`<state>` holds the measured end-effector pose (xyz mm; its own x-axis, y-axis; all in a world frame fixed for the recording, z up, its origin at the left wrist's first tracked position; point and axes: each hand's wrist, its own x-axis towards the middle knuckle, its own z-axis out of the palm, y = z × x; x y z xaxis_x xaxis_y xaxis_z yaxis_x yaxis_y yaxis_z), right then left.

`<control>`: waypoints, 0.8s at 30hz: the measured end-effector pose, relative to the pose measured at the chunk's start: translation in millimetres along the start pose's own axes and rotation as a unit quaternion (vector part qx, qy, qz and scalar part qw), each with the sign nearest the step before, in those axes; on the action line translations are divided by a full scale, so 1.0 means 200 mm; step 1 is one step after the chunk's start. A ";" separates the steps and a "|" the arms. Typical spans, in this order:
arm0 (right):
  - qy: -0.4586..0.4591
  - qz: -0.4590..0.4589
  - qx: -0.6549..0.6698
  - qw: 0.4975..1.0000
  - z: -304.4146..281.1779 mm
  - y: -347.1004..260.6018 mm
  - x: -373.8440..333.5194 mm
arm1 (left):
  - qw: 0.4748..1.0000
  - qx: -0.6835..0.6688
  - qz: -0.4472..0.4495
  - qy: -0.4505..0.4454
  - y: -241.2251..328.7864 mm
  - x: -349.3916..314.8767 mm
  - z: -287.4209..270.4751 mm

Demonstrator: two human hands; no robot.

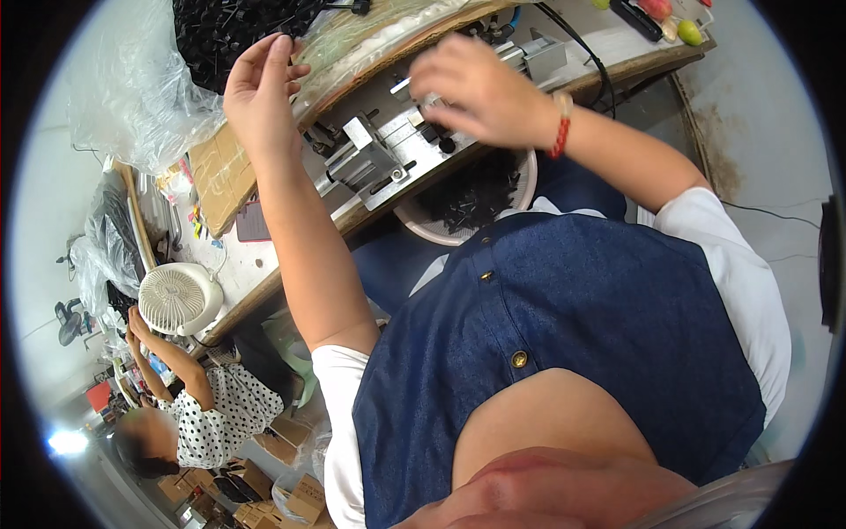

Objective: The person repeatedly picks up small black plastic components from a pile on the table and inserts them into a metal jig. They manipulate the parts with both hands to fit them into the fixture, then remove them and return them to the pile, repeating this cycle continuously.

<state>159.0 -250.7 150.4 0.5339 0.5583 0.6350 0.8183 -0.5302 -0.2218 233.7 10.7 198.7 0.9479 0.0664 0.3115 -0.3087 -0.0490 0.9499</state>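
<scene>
Black parts (207,35) heaped beside left hand (264,97), presumably for easy reach; thumb and fingers curl close, can't tell if grasping. Right hand (483,95) blurred over metal machine (368,163), grip unclear. Basket (531,176) under table (240,275) edge, probably for catching drops.

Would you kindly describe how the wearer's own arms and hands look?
The left sleeve and right sleeve are short and white. The left hand and right hand are gloveless; a red bracelet with a pale section is worn on the right.
</scene>
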 end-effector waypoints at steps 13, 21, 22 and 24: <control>-0.104 0.078 0.052 0.990 0.08 0.49 0.62 | 0.968 0.181 0.157 -0.074 -0.04 -0.74 0.24; 0.018 0.221 0.315 0.923 -0.15 0.34 0.45 | 0.942 0.290 0.155 -0.071 -0.24 -0.82 0.32; 0.030 0.235 0.373 0.897 -0.17 0.34 0.43 | 0.939 0.293 0.163 -0.072 -0.26 -0.82 0.33; 0.034 0.248 0.394 0.884 -0.21 0.32 0.38 | 0.937 0.299 0.162 -0.074 -0.28 -0.82 0.33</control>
<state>242.9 -268.3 216.0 0.8764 0.3285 0.3521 0.3958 -0.0750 -0.9153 100.7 -63.2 92.7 0.8261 -0.1853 0.5321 -0.5249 -0.5963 0.6073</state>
